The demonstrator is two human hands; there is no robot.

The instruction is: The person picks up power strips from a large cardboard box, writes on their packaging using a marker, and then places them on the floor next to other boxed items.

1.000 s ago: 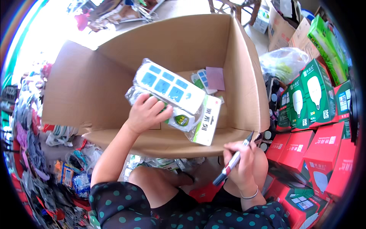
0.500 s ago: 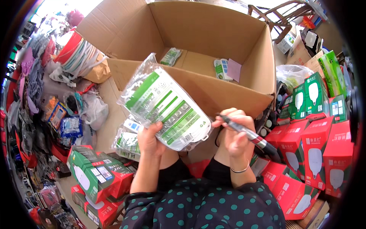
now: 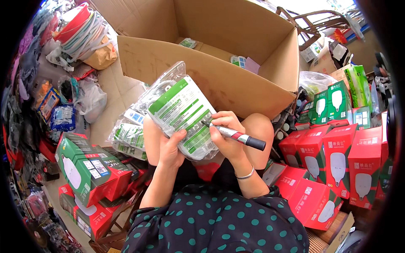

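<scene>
My left hand (image 3: 169,147) grips the lower left edge of a power strip pack (image 3: 179,107), wrapped in clear plastic with a green and white printed face and a coiled cable at its upper end. Between the fingers of my right hand (image 3: 228,134) is a marker pen (image 3: 238,135), its tip at the printed face and its dark end pointing right. Whether the tip touches the plastic I cannot tell. Beyond my left hand, similar wrapped packs (image 3: 130,130) lie in a pile on the floor.
A big open cardboard box (image 3: 202,76) stands in front of me, a few wrapped packs inside. Red and green bulb boxes (image 3: 86,168) are stacked at my left, and more bulb boxes (image 3: 337,162) at my right. A coil of pale cable (image 3: 86,36) sits at the far left.
My right hand has brought the marker left and down, its tip now at the pack's face. The pack has shifted slightly down. The view has moved, so the surroundings sit differently.
</scene>
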